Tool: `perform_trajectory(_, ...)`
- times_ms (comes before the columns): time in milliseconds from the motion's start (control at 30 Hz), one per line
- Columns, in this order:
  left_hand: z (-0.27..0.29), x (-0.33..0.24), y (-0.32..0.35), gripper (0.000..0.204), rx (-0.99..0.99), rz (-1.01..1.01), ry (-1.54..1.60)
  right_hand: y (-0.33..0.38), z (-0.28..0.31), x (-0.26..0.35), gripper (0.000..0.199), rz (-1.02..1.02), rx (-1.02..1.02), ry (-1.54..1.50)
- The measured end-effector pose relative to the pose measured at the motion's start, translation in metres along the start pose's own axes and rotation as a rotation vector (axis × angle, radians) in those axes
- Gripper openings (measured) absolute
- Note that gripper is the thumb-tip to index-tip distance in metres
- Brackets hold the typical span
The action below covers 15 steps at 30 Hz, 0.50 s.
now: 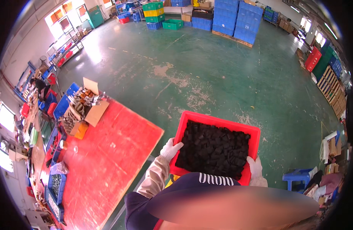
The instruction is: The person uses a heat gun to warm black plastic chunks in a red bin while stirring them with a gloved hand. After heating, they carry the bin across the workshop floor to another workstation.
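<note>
A red plastic bin [221, 120] is held in front of my body, filled with many small black pieces [216, 149] whose exact kind I cannot make out. My left hand [171, 149], in a white glove, grips the bin's left rim with the thumb over the edge. On the opposite side my right hand [255, 167], also gloved in white, grips the right rim; its fingers are partly hidden. The bin is over the floor, to the right of a red-topped table [115, 153].
An open cardboard box [96, 113] of assorted parts stands on the table's far left, with blue trays [57, 188] along its left edge. A blue stool [297, 176] is at the right. Stacked blue crates [237, 23] stand on a pallet across the green floor [207, 69].
</note>
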<state>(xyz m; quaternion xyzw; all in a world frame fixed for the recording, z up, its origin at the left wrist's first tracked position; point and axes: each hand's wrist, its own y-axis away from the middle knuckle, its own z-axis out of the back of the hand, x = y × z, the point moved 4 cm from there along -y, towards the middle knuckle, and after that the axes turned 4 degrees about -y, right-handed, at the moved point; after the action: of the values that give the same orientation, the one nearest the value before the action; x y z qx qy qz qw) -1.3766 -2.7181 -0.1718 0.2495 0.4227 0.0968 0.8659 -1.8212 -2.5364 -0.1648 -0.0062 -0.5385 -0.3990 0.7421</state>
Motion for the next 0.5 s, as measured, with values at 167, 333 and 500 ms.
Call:
perform_trajectory(167, 0.039, -0.088, -0.139, 0.079, -0.075, 0.037, -0.104, -0.150, -0.059, 0.084, 0.066, -0.005, 0.029, 0.029)
perform_trajectory(333, 0.087, -0.116, -0.289, 0.075, -0.197, 0.109, 0.012, -0.325, -0.156, 0.238, 0.064, 0.118, 0.124, 0.241)
perform_trajectory(500, 0.171, -0.144, -0.351, 0.072, -0.384, 0.259, 0.162, -0.443, -0.293, 0.381, 0.064, 0.242, 0.349, 0.234)
